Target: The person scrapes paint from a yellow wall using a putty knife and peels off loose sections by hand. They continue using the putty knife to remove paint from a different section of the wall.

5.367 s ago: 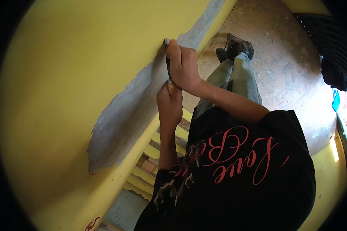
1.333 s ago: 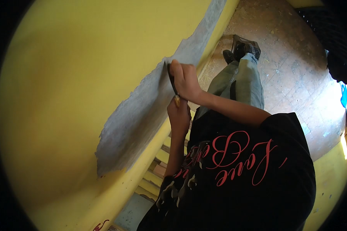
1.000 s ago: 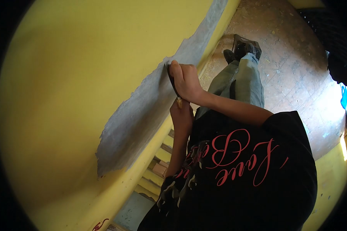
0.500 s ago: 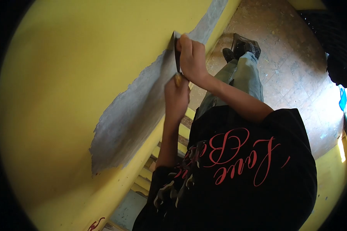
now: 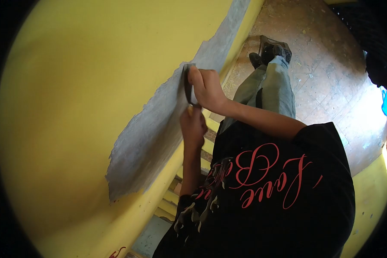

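Observation:
My left hand is closed round the handle end of a scraper, and the handle is mostly hidden in the fist. Just above it, my right hand grips the dark, wide blade, thumb and fingers bent over its edge. The blade lies against a yellow wall, on a long grey patch with a ragged edge. This bare strip runs from the lower left up to the top of the view.
Yellow slats with gaps between them stand below the wall's edge. My legs and dark shoes are on a speckled tiled floor. A dark object and a blue item are at the far right.
Both hands and the scraper have moved down and slightly left along the grey patch. More of the grey strip's ragged upper edge now shows above them.

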{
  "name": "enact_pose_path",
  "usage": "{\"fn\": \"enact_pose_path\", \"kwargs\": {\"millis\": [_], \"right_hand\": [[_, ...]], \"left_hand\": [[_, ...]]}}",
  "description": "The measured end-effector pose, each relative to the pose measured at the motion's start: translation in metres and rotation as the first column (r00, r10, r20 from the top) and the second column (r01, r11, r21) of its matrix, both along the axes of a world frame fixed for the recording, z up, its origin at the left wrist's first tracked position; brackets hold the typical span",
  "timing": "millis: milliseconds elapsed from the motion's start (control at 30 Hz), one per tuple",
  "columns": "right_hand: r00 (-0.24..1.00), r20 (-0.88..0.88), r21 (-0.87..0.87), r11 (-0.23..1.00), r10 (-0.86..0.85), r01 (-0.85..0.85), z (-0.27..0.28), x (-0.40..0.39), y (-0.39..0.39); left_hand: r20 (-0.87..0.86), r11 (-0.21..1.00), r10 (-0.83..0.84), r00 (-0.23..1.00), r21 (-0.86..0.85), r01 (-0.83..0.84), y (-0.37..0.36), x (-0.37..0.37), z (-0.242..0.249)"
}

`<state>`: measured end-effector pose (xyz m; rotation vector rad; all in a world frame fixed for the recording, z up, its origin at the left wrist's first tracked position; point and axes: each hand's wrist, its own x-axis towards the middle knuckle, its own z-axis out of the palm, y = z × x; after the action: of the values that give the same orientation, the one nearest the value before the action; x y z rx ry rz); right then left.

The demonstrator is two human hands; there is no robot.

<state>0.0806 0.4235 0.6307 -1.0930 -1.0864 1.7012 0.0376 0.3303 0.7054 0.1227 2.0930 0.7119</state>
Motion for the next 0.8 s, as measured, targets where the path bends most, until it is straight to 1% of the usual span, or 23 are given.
{"fn": "enact_pose_path", "kwargs": {"millis": [33, 67, 100, 133, 167, 200, 233, 267, 300, 367, 433, 467, 533, 567, 600, 700, 733, 800], "right_hand": [[1.0, -0.018, 0.02, 1.0, -0.001, 0.002, 0.001, -0.001, 0.003], [0.999, 0.001, -0.007, 0.999, -0.046, 0.046, 0.005, 0.0, 0.006], [0.999, 0.009, -0.005, 0.999, -0.044, 0.044, 0.004, 0.002, 0.006], [0.999, 0.002, -0.048, 0.998, -0.033, 0.033, 0.002, 0.004, 0.005], [1.0, -0.01, -0.093, 0.996, -0.016, 0.015, 0.001, 0.006, 0.002], [1.0, -0.01, -0.099, 0.995, -0.003, 0.002, 0.002, 0.008, -0.003], [1.0, 0.001, -0.054, 0.998, 0.012, -0.012, 0.003, 0.009, -0.006], [1.0, 0.012, -0.001, 1.0, 0.019, -0.019, 0.004, 0.009, -0.006], [0.999, 0.025, 0.048, 0.999, 0.023, -0.025, 0.004, 0.008, -0.005], [0.999, 0.029, 0.046, 0.999, 0.014, -0.016, 0.004, 0.007, -0.004], [1.0, 0.026, 0.046, 0.999, 0.013, -0.014, 0.003, 0.007, 0.002], [0.998, 0.055, 0.076, 0.997, -0.002, -0.003, 0.003, 0.007, 0.009], [0.996, 0.083, 0.109, 0.994, -0.022, 0.013, 0.003, 0.008, 0.012], [0.996, 0.087, 0.114, 0.993, 0.006, -0.016, 0.003, 0.011, 0.01], [0.995, 0.093, 0.114, 0.992, 0.039, -0.049, 0.004, 0.013, 0.006], [0.995, 0.069, 0.092, 0.993, 0.068, -0.074, 0.009, 0.015, -0.003], [0.996, 0.065, 0.097, 0.993, 0.059, -0.065, 0.006, 0.01, -0.004], [0.997, 0.071, 0.129, 0.992, -0.006, -0.003, -0.001, 0.002, -0.009]], "left_hand": [[0.009, 1.0, -0.003, 1.0, 0.0, 0.003, 0.004, -0.002, -0.003], [0.044, 0.999, 0.019, 0.999, 0.037, -0.02, 0.007, -0.003, -0.007], [0.078, 0.996, 0.039, 0.996, 0.079, -0.045, 0.01, -0.002, -0.009], [0.034, 0.999, -0.011, 0.999, 0.046, 0.009, 0.014, 0.01, -0.007], [0.036, 0.999, 0.003, 0.999, 0.043, -0.005, 0.012, 0.015, -0.006], [0.051, 0.999, -0.02, 0.998, 0.05, 0.018, 0.009, 0.018, -0.005], [0.065, 0.997, -0.053, 0.996, 0.062, 0.049, 0.01, 0.021, -0.003], [0.09, 0.998, 0.002, 0.996, 0.056, -0.007, 0.012, 0.024, 0.002], [0.09, 0.998, -0.005, 0.996, 0.059, 0.0, 0.01, 0.022, 0.004], [0.178, 0.994, 0.078, 0.981, 0.057, -0.089, 0.002, 0.018, 0.005], [0.193, 0.992, 0.09, 0.977, 0.065, -0.104, 0.006, 0.017, 0.0], [0.211, 0.991, 0.102, 0.972, 0.068, -0.119, 0.008, 0.017, -0.002], [0.208, 0.988, 0.104, 0.973, 0.089, -0.125, 0.011, 0.019, -0.006], [0.212, 0.985, 0.106, 0.971, 0.109, -0.132, 0.013, 0.021, -0.008], [0.184, 0.99, 0.067, 0.981, 0.111, -0.089, 0.013, 0.026, -0.007], [0.195, 0.996, 0.055, 0.979, 0.058, -0.068, 0.002, 0.028, 0.001], [0.191, 0.996, 0.046, 0.981, 0.063, -0.059, 0.0, 0.021, 0.001], [0.249, 0.997, 0.06, 0.967, 0.036, -0.071, -0.004, 0.011, 0.0]]}}
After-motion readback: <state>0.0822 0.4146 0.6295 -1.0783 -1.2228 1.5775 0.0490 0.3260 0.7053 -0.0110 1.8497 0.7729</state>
